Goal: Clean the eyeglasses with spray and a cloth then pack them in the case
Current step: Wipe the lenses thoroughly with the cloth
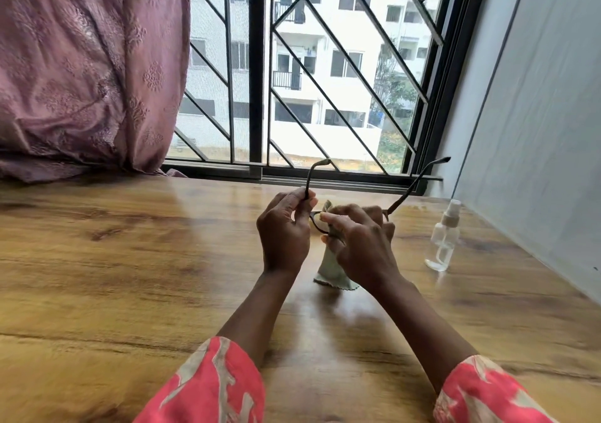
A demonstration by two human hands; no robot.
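Dark-framed eyeglasses [410, 188] are held above the wooden table [130, 260], their two temple arms pointing up toward the window. My left hand [284, 230] pinches the left temple near the hinge. My right hand [361, 244] holds a pale green cloth [331, 273] against the lenses, which are mostly hidden behind my fingers; the cloth's lower end hangs down to the tabletop. A small clear spray bottle [444, 240] with a white nozzle stands upright to the right of my hands. No case is in view.
A barred window [292, 81] runs along the table's far edge. A mauve patterned curtain [81, 65] hangs at the left and touches the table. A grey wall [536, 130] borders the table on the right.
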